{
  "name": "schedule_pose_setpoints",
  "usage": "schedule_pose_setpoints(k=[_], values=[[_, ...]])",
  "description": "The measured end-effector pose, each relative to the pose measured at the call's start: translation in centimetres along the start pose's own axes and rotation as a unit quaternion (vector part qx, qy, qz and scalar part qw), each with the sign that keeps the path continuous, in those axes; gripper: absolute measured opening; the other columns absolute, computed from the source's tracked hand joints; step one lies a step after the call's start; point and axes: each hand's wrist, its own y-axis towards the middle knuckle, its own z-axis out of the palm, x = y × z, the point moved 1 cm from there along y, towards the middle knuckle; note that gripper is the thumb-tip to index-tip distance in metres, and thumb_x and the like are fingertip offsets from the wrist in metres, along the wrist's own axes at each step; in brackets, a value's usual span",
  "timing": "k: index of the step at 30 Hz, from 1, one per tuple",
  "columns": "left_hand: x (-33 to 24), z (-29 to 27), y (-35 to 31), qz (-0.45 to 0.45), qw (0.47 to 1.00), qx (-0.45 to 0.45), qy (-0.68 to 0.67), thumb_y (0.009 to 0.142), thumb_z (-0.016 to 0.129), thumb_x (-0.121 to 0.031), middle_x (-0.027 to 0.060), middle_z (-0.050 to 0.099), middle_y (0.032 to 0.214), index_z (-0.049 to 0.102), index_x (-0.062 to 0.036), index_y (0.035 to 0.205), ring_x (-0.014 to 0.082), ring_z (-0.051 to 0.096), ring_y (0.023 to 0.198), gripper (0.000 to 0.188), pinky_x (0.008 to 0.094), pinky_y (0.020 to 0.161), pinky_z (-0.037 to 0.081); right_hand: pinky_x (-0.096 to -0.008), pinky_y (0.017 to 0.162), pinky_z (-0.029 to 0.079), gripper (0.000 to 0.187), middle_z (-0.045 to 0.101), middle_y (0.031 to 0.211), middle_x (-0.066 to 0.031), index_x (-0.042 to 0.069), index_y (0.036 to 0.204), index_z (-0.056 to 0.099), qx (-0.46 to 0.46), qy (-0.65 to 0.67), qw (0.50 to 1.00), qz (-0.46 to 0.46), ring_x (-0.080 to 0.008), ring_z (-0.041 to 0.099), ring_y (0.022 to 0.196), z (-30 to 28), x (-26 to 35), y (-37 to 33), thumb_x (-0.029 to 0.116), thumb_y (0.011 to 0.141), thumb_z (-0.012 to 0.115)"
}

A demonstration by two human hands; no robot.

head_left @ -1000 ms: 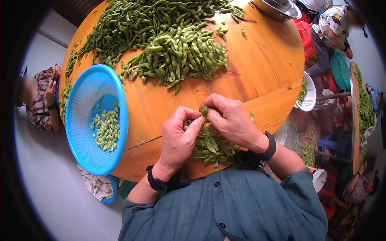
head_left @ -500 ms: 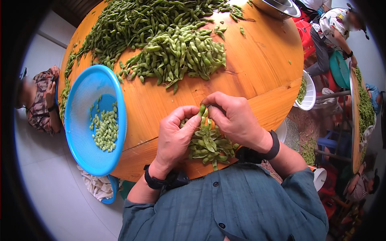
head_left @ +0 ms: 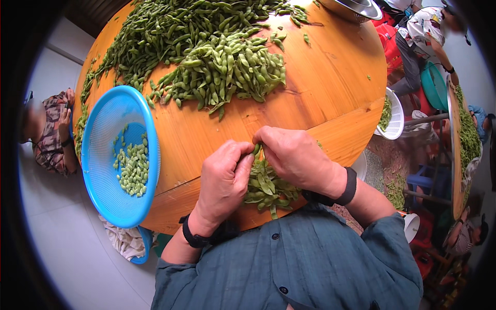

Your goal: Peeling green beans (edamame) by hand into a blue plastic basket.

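Over the near side of the round wooden table (head_left: 330, 88), my left hand (head_left: 219, 181) and my right hand (head_left: 302, 157) meet with fingers pinched on one green soybean pod (head_left: 257, 149). Only a small part of that pod shows between the fingertips. Beneath them, at the table's near edge, lies a heap of flattened green pods (head_left: 268, 188). A blue plastic sieve basket (head_left: 98, 155) stands tilted to the left, with shelled green soybeans (head_left: 133, 168) in it. Beyond my hands spreads a large pile of plump soybean pods (head_left: 222, 67).
A metal bowl (head_left: 356, 10) sits at the far right edge. Below the table on the left, a blue basin (head_left: 145, 245) holds a cloth. To the right are a white basket (head_left: 397, 119) and another table with pods (head_left: 467, 134). People sit on both sides.
My right hand has curled closer over the pod, and less of the pod shows. Both hands have shifted slightly, and the whole view has moved a little.
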Motion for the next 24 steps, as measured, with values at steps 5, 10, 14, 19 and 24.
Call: schedule_pose_setpoints(k=[5, 10, 14, 19, 24], values=[[0.9, -0.8, -0.3, -0.219, 0.945, 0.064, -0.233, 0.092, 0.062, -0.004, 0.004, 0.066, 0.087, 0.064, 0.0023, 0.098, 0.0126, 0.062, 0.075, 0.009, 0.0264, 0.067, 0.049, -0.0401, 0.061, 0.049, 0.01, 0.062, 0.076, -0.0182, 0.0, 0.094, 0.058, 0.022, 0.088, 0.996, -0.003, -0.0355, 0.063, 0.071, -0.1, -0.5, 0.2, -0.003, 0.084, 0.056], [2.2, -1.5, -0.1, -0.283, 0.817, 0.101, -0.492, 0.096, 0.062, -0.01, -0.0002, 0.064, 0.088, 0.063, -0.0001, 0.103, 0.0045, 0.057, 0.077, 0.012, 0.0199, 0.069, 0.047, -0.033, 0.056, 0.047, 0.01, 0.059, 0.07, -0.0114, -0.001, 0.094, 0.06, 0.054, 0.216, 0.973, 0.067, -0.0209, 0.061, 0.061, -0.8, -0.1, 0.5, -0.001, 0.085, 0.055], [1.2, -0.9, -0.2, -0.244, 0.896, 0.061, -0.365, 0.094, 0.064, -0.008, -0.0005, 0.063, 0.085, 0.063, -0.0011, 0.101, 0.0042, 0.056, 0.076, 0.01, 0.0201, 0.067, 0.046, -0.0332, 0.058, 0.048, 0.013, 0.06, 0.07, -0.0127, -0.002, 0.093, 0.061, 0.04, 0.196, 0.973, 0.117, -0.0199, 0.059, 0.059, -0.7, -0.5, 0.5, 0.002, 0.085, 0.052], [0.9, -0.4, -0.1, -0.147, 0.972, 0.02, -0.183, 0.091, 0.067, -0.006, -0.0004, 0.062, 0.081, 0.063, -0.0001, 0.098, 0.0057, 0.055, 0.074, 0.009, 0.0226, 0.065, 0.046, -0.0366, 0.063, 0.05, 0.016, 0.061, 0.072, -0.0189, -0.003, 0.091, 0.062, 0.032, 0.207, 0.964, 0.163, -0.0264, 0.061, 0.064, -0.6, -0.4, 0.2, 0.005, 0.083, 0.052], [0.5, -0.3, -0.3, -0.122, 0.985, 0.023, -0.123, 0.091, 0.068, -0.006, -0.0036, 0.058, 0.082, 0.064, -0.0008, 0.096, 0.0044, 0.052, 0.075, 0.008, 0.0211, 0.065, 0.044, -0.0332, 0.059, 0.048, 0.017, 0.061, 0.068, -0.0118, -0.003, 0.092, 0.063, 0.05, 0.29, 0.927, 0.233, -0.0152, 0.057, 0.062, -0.7, -0.3, 0.2, 0.006, 0.083, 0.052]])
